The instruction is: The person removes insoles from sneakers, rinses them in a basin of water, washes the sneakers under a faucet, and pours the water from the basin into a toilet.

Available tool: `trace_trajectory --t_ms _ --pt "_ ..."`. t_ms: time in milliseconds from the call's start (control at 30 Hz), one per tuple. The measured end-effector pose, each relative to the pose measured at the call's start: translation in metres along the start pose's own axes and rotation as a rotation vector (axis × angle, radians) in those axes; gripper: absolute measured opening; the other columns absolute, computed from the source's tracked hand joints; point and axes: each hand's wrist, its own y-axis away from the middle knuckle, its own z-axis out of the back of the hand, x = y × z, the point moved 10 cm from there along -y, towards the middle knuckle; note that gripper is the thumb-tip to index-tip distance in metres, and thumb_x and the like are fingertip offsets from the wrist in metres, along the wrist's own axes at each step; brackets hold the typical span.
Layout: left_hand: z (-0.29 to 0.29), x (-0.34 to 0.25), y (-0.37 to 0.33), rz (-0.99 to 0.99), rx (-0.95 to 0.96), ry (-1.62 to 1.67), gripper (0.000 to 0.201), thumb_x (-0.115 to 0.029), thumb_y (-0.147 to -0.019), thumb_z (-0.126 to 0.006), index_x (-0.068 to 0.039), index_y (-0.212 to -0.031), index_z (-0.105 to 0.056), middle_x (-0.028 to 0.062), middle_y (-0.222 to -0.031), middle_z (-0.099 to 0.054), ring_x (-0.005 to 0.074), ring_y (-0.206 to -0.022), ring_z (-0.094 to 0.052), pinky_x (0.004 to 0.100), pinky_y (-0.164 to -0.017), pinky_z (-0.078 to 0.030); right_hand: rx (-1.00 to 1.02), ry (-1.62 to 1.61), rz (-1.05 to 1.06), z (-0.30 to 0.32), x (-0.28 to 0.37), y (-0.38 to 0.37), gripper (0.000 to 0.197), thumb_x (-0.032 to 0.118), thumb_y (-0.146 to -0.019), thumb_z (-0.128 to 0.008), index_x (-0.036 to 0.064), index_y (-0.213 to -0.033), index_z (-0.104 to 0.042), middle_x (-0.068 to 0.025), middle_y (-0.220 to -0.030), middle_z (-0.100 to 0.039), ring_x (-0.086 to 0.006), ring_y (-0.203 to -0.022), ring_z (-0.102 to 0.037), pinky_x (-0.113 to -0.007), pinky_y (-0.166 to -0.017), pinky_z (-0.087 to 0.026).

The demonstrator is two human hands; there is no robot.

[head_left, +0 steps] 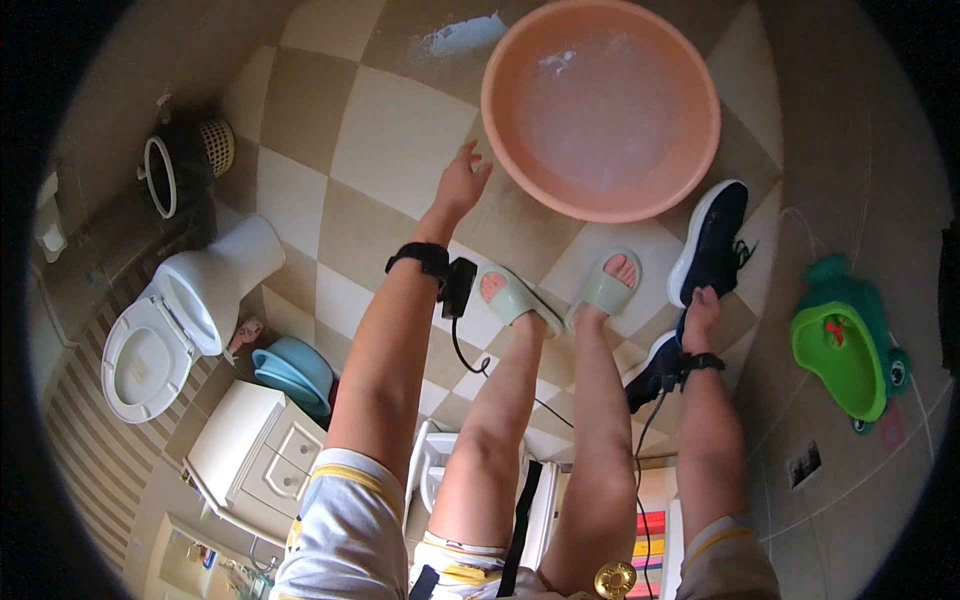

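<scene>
Left hand (465,182) at 12 o'clock: nothing in it, fingers apart and loosely bent, just off the basin rim at its 8 o'clock side. Right hand (703,303) at 3 o'clock: clamped on heel collar of navy sneaker (722,225), fingertips partly hidden. That sneaker is tipped on its side, toe toward 1 o'clock, white sole facing 9, laces at 3. Second navy sneaker (653,376) at 4 o'clock, partly behind right wrist; can't tell whether the hand touches it.

Peach plastic basin (499,130) at 1 o'clock on checkered tile floor (390,140), cloudy water (610,115) inside. Pale green slippers (606,284) on both feet, near centre, at basin's 6–7 o'clock. Black wrist straps (420,261) on both arms.

Around: white toilet (245,258) at 9, lid up; blue basins (297,372), stacked, at 8; green frog-shaped urinal (845,365) at 3, on wall.
</scene>
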Motion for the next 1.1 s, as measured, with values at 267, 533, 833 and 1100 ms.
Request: trace_trajectory --t_ms 267,533,833,1100 --pt "0.016 -0.019 0.021 -0.131 -0.004 -0.127 0.042 -0.024 -0.079 -0.054 -0.002 -0.115 -0.049 0.0216 -0.110 -0.054 0.0370 -0.101 -0.051 0.0408 -0.087 -0.040 0.067 -0.244 0.103 0.005 0.086 -0.002 0.034 0.010 -0.080 -0.055 -0.0023 -0.112 -0.052 -0.0144 -0.111 -0.056 -0.0230 -0.103 -0.052 -0.030 -0.091 -0.038" --pt "0.055 -0.042 0.123 -0.158 0.221 -0.219 0.028 -0.025 -0.082 -0.048 -0.010 -0.105 -0.057 0.0179 -0.093 -0.060 0.0353 -0.089 -0.056 0.0413 -0.075 -0.046 0.161 -0.357 0.236 0.060 0.164 0.063 0.029 0.010 -0.080 -0.056 0.0012 -0.108 -0.056 -0.0146 -0.098 -0.061 -0.0211 -0.090 -0.058 -0.029 -0.080 -0.044" --pt "0.136 0.025 0.231 0.188 0.240 -0.252 0.029 -0.025 -0.080 -0.048 -0.009 -0.101 -0.060 0.0156 -0.093 -0.062 0.0337 -0.090 -0.057 0.0401 -0.080 -0.046 0.170 -0.441 0.202 0.171 0.238 0.080 0.028 0.002 -0.073 -0.060 -0.0006 -0.101 -0.059 -0.0088 -0.093 -0.062 -0.0156 -0.084 -0.058 -0.025 -0.078 -0.045" --pt "0.209 -0.013 0.280 0.218 -0.004 0.032 0.032 -0.024 -0.081 -0.048 -0.006 -0.105 -0.058 0.0114 -0.091 -0.064 0.0270 -0.092 -0.059 0.0349 -0.082 -0.045 0.149 -0.535 0.339 0.236 0.299 0.087 0.028 0.010 -0.078 -0.058 0.0024 -0.106 -0.057 -0.0112 -0.092 -0.063 -0.0181 -0.085 -0.059 -0.028 -0.078 -0.045"
